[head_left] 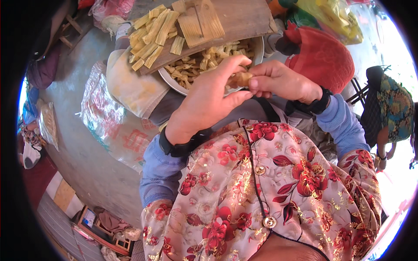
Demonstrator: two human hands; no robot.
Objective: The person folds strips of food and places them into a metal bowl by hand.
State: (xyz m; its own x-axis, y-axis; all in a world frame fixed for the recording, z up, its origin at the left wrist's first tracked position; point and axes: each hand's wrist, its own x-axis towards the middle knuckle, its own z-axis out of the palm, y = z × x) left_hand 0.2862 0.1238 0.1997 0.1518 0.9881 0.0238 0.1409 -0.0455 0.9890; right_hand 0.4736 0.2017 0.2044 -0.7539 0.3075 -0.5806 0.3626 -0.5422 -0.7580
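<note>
Yellowish piece (240,80), between both hands (208,96), near bowl (260,48)

No lettering can be read, the red print (137,140) on the crumpled plastic sheet (102,102) being unclear.

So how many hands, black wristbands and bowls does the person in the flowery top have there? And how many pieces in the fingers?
Hands: 2 (left hand, right hand)
Black wristbands: 2 (left wristband, right wristband)
Bowl: 1
Held piece: 1, as far as shows
Total: 6
</note>
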